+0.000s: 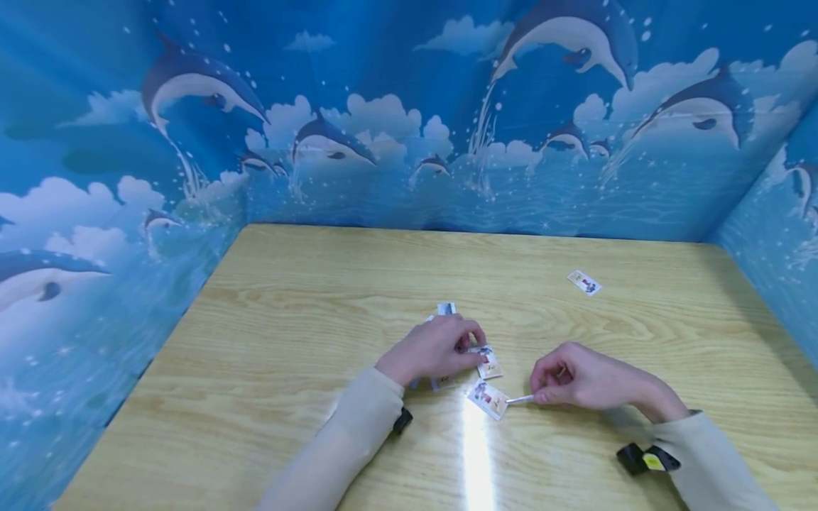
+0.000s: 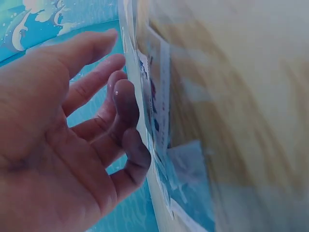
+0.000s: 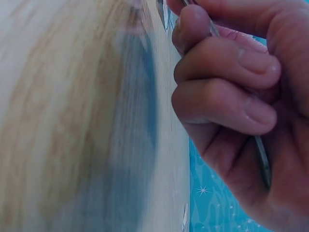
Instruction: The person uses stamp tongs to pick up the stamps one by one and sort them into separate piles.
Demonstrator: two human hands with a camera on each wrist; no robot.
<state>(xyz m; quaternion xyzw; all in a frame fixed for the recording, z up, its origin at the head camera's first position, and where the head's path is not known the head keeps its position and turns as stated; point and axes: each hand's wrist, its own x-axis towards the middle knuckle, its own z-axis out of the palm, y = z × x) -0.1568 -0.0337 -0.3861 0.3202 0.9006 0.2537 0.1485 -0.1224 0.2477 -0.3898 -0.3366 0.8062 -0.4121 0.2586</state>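
Note:
My right hand [image 1: 591, 376] pinches a slim metal tool [image 1: 520, 399] between thumb and fingers. In the right wrist view the tool's shaft [image 3: 263, 162] runs back through the curled fingers to the palm. Its tip meets the right corner of a small printed card [image 1: 488, 399]. Over a group of similar cards is my left hand [image 1: 441, 346], thumb and index fingertips at the edge of another card [image 1: 490, 362]. The left wrist view shows its fingers loosely bent, fingertips close against a card [image 2: 160, 92], with a bluish card [image 2: 190, 169] nearby. The left hand partly hides several cards.
One more printed card [image 1: 584, 282] lies apart at the back right of the wooden table [image 1: 319, 284]. Behind and beside the table hangs a blue dolphin-print curtain [image 1: 396, 191]. A bright light reflection runs down the table's front middle.

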